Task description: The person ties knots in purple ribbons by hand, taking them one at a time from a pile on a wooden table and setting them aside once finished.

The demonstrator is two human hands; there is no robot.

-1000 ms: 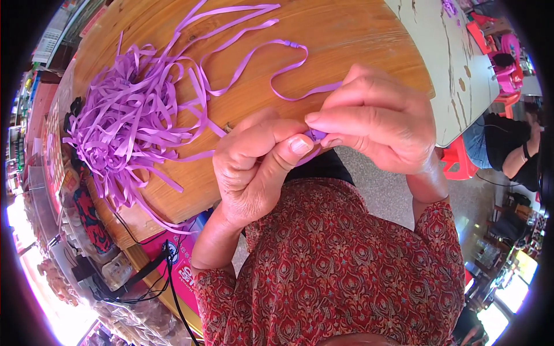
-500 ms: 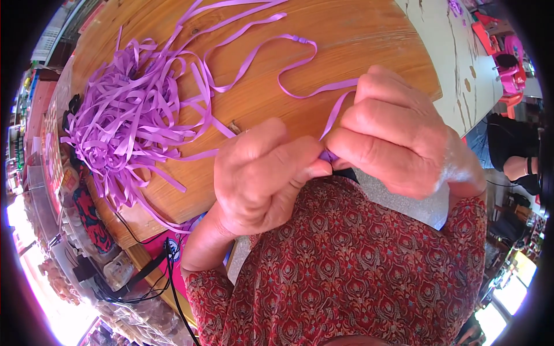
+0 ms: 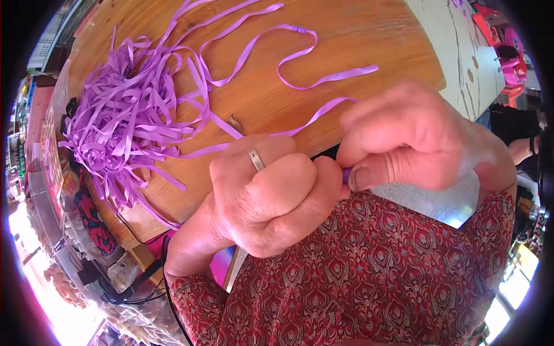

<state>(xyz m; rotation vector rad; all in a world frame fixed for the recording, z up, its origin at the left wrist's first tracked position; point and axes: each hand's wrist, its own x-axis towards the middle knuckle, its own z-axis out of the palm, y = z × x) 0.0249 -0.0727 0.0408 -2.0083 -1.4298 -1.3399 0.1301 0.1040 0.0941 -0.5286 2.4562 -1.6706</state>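
Note:
Both of my hands meet over my lap at the table's near edge, pinching a purple ribbon. My left hand (image 3: pixel 274 196), with a ring on one finger, is closed, thumb and forefinger pressed together. Close against it, my right hand (image 3: pixel 407 141) pinches a small purple bit of the ribbon (image 3: pixel 346 175) between thumb and forefinger. Most of what lies between the fingertips is hidden. A loose stretch of purple ribbon (image 3: pixel 320 112) runs out over the table behind my hands. At the left lies a big tangled heap of purple ribbons (image 3: pixel 124 109).
The wooden tabletop (image 3: pixel 369 40) carries the heap and several loose strands, one with a small knot or joint (image 3: pixel 299 29). A white surface (image 3: pixel 461 63) adjoins it at the right. Black cables (image 3: pixel 138 300) and plastic bags (image 3: pixel 121 271) crowd the lower left.
My left hand has rolled over, bringing its ring into view. My right hand has shifted right and turned its thumb toward me. One ribbon end now lies free on the table.

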